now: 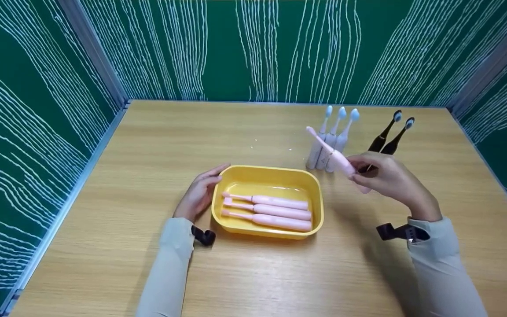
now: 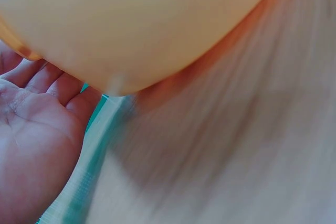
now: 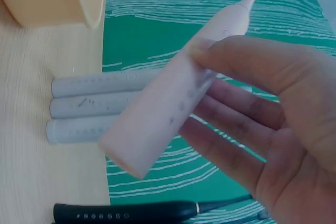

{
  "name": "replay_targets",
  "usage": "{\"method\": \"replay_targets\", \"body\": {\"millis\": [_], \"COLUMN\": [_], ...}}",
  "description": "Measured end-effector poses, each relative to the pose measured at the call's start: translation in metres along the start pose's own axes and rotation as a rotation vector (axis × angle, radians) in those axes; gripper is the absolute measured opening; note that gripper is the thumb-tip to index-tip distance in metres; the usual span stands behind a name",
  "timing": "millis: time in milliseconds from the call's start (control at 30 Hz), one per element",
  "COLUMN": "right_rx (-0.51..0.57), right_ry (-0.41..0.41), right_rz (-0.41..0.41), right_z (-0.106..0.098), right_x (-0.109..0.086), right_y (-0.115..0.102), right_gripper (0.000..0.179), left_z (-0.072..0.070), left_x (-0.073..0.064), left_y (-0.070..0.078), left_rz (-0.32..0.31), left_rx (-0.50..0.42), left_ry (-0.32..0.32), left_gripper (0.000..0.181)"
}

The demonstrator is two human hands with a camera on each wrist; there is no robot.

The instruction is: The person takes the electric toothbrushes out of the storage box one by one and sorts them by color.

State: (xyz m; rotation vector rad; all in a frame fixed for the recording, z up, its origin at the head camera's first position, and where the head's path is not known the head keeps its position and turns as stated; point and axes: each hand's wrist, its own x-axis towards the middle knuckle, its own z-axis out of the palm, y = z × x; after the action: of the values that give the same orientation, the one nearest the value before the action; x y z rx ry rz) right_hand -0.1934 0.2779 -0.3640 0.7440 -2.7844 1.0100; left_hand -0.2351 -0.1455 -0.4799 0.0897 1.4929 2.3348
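Observation:
My right hand pinches a pink electric toothbrush by its handle, thumb on one side and fingers on the other. It is raised and tilted, its head pointing up and left; in the right wrist view the toothbrush crosses in front of the white ones. Against the left outer wall of a yellow bin lies my left hand, its fingers extended along the wall. Inside the bin, three pink electric toothbrushes lie side by side, heads to the left. The bin's outer side fills the upper left wrist view.
Behind the bin, to its right, are three white electric toothbrushes with light blue heads. Two black electric toothbrushes lie farther right, partly hidden by my right hand. Green, white-streaked panels enclose the wooden table at the back and sides.

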Motion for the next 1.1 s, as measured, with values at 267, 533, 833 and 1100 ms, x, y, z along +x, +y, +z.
{"method": "replay_targets", "body": {"millis": [267, 533, 833, 1100], "right_rx": [0.033, 0.064, 0.147, 0.217], "right_ry": [0.134, 0.255, 0.377, 0.509], "right_rz": [-0.001, 0.029, 0.082, 0.098], "right_z": [-0.003, -0.004, -0.001, -0.001], "right_x": [-0.008, -0.018, -0.027, -0.032], "right_y": [0.015, 0.031, 0.050, 0.065], "right_gripper": [0.033, 0.034, 0.038, 0.038], "left_z": [0.000, 0.000, 0.000, 0.000], "left_x": [0.000, 0.000, 0.000, -0.001], "left_y": [0.000, 0.001, 0.000, 0.000], "left_rz": [0.002, 0.000, -0.008, 0.003], "left_rx": [0.010, 0.018, -0.002, 0.012], "left_ry": [-0.039, -0.031, -0.015, -0.026], "left_gripper": [0.049, 0.049, 0.048, 0.049]}}
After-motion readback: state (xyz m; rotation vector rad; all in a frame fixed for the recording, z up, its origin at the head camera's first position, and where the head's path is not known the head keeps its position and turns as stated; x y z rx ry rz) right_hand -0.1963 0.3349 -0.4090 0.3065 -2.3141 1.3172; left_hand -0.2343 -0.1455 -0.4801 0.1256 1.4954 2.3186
